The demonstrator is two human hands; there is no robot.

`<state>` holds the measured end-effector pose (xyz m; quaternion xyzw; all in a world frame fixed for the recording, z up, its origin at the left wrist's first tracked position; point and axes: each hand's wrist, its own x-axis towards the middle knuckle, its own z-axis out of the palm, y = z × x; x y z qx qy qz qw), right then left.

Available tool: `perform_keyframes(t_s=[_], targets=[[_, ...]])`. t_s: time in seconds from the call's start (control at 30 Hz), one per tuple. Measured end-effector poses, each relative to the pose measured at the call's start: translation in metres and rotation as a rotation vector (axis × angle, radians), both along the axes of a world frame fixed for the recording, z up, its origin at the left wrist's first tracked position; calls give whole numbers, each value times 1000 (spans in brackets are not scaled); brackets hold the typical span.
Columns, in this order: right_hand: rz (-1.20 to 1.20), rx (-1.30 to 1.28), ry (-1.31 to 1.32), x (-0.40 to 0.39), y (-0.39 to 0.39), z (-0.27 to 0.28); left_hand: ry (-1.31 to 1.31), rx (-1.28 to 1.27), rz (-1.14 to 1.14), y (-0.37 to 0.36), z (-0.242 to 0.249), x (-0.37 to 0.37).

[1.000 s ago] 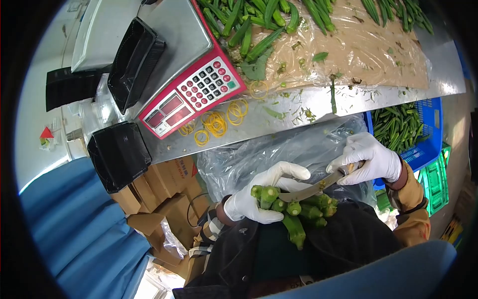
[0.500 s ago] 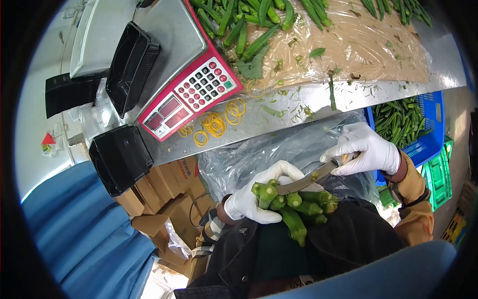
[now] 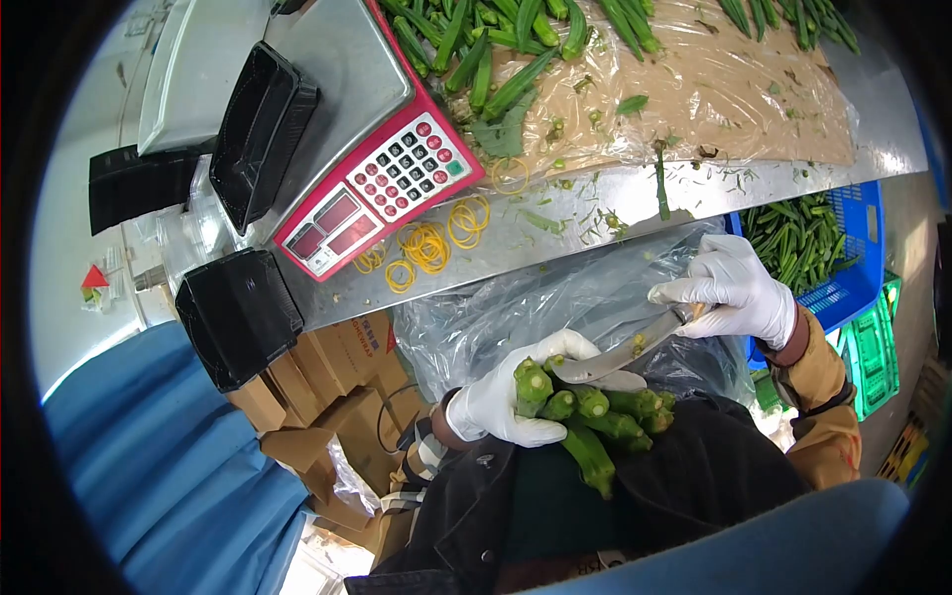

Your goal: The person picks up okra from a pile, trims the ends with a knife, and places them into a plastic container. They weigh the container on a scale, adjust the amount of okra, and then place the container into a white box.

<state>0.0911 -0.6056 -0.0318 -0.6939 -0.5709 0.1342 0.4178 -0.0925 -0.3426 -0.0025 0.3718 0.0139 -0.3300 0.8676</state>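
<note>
My left hand point(image 3: 511, 397), in a white glove, is closed around a bunch of okra point(image 3: 590, 405) held close to my body. The stem ends of several pods face up, and some show pale cut faces. In my right hand point(image 3: 732, 290), also gloved in white, is a knife point(image 3: 620, 359) gripped by its handle. Its curved blade points left and lies against the stem ends beside my left fingers. Small green bits cling to the blade. Part of the handle is hidden by my right fingers.
Loose okra point(image 3: 496, 45) lies on the table's plastic-wrapped cardboard point(image 3: 694, 99). A red-rimmed scale point(image 3: 397, 174) carries a black tray point(image 3: 260, 134); yellow rubber bands point(image 3: 426, 248) lie nearby. A blue crate point(image 3: 868, 233) of okra stands right. Clear plastic point(image 3: 476, 322) hangs at the table edge.
My right hand has turned and tilted the knife, so the blade now shows its curve. The okra bunch has shifted slightly in my left hand, and one cut end near the blade has changed position.
</note>
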Motion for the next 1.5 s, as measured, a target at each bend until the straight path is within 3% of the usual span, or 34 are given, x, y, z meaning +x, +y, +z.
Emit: perform_keyframes(t_s=[0.13, 0.2, 0.27, 0.47, 0.6, 0.67, 0.93, 1.13, 1.33, 1.5], targets=[[-106, 0, -95, 8, -3, -6, -102, -26, 14, 1, 1, 2], [-360, -88, 195, 15, -15, -7, -4, -127, 20, -2, 13, 3], [-439, -100, 185, 16, -15, -3, -37, -130, 17, -1, 8, 1], [46, -17, 282, 3, 19, 27, -141, -131, -9, -6, 3, 13], [217, -178, 626, 14, 21, 36, -168, 104, -128, 3, 11, 15], [307, -229, 743, 17, 20, 33, -325, 187, -88, 1, 14, 22], [272, -259, 616, 18, 28, 39, -370, 191, -79, 0, 10, 19], [342, -293, 732, 19, 32, 38, -417, 187, -65, 0, 8, 21], [201, -184, 490, 10, 35, 34, -373, 179, -62, 1, 7, 18], [245, -198, 493, 14, 33, 36, -376, 221, -95, 1, 5, 18]])
